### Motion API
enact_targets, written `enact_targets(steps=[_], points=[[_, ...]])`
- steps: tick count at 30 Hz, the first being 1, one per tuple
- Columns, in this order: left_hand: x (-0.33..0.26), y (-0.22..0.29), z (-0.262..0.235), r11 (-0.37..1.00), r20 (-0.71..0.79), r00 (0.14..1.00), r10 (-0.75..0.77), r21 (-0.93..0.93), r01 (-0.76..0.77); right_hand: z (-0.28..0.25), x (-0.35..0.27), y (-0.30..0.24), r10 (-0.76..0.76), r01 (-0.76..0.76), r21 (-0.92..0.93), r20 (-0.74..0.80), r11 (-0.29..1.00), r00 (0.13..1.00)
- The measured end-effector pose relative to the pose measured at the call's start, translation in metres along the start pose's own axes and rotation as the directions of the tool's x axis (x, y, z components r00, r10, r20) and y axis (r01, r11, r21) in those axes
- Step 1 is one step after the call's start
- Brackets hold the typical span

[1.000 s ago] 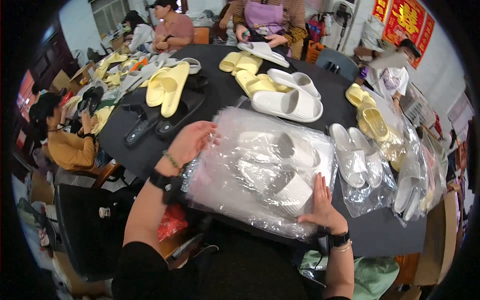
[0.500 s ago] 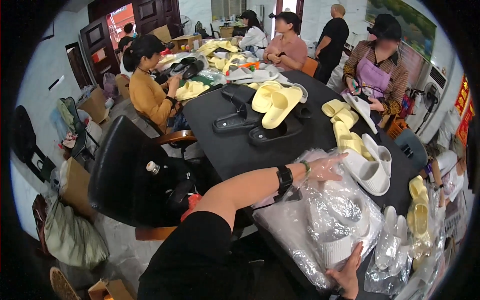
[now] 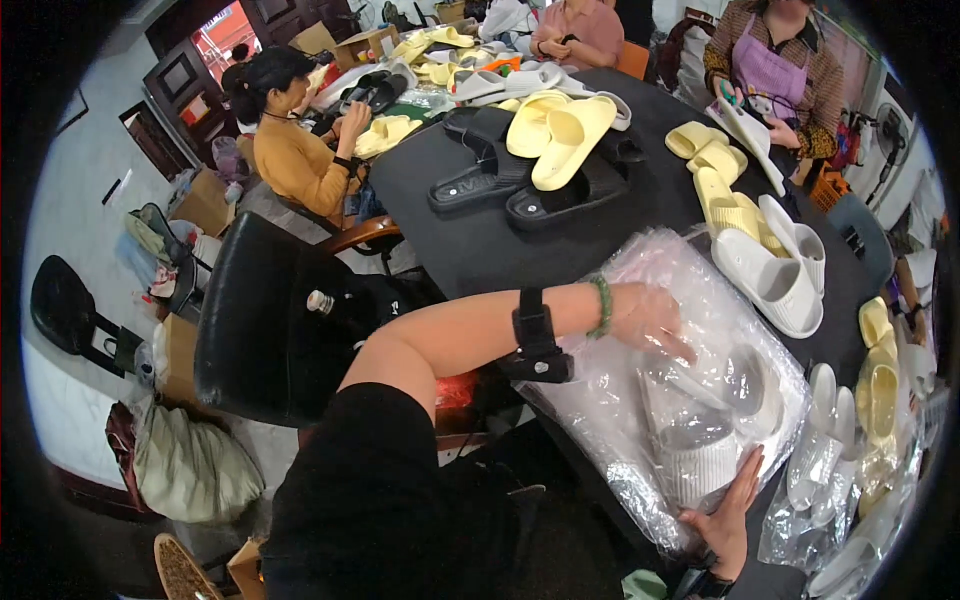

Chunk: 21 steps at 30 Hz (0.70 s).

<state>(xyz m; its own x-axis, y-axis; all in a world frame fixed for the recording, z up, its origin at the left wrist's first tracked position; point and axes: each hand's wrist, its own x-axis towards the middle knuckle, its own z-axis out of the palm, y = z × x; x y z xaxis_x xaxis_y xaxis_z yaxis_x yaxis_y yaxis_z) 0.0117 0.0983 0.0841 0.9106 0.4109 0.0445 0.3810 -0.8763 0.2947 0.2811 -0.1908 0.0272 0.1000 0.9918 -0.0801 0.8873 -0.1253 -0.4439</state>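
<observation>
A pair of white ribbed slippers (image 3: 697, 462) lies inside a clear plastic bag (image 3: 610, 440) on a stack of plastic bags at the table's near right edge. My left hand (image 3: 640, 318) is at the far end of the bag, its fingers bent down and closed on the loose film; the film partly veils the fingertips. A green bead bracelet (image 3: 601, 306) and a black strap (image 3: 538, 338) sit on that arm. At the near end my right hand (image 3: 728, 518) lies against the bagged slippers, thumb and fingers spread apart.
White slippers (image 3: 775, 285) and yellow slippers (image 3: 728, 205) line the table's right side. Bagged white slippers (image 3: 818, 455) lie nearer. Black slippers (image 3: 480, 185) sit mid-table under a yellow pair (image 3: 570, 140). A black chair (image 3: 270, 320) stands left. Co-workers sit around the far table.
My left hand has come down from its spread reach to bent fingers on the bag's film. My right hand stays at the bag's near end. The view has tilted down.
</observation>
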Motion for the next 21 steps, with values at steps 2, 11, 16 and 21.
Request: enact_targets(steps=[2, 11, 16, 21], points=[[0.003, 0.0, 0.007, 0.965, -0.102, 0.962, 0.254, -0.043, -0.259, 0.001, 0.0, 0.0, -0.007, 0.007, 0.003, -0.019, 1.0, 1.0], [0.04, 0.047, 0.004, 0.67, -0.421, 0.54, 0.729, 0.276, -0.689, 0.0, -0.001, 0.006, -0.039, 0.038, -0.032, -0.028, 0.999, 0.999], [0.066, 0.061, 0.053, 0.834, -0.055, 0.833, 0.551, 0.044, -0.549, 0.005, -0.007, 0.026, -0.028, 0.028, 0.005, -0.013, 1.0, 1.0], [0.081, 0.084, 0.072, 0.856, -0.048, 0.866, 0.497, -0.14, -0.498, 0.006, 0.005, 0.019, -0.063, 0.057, 0.118, 0.048, 0.991, 0.997]])
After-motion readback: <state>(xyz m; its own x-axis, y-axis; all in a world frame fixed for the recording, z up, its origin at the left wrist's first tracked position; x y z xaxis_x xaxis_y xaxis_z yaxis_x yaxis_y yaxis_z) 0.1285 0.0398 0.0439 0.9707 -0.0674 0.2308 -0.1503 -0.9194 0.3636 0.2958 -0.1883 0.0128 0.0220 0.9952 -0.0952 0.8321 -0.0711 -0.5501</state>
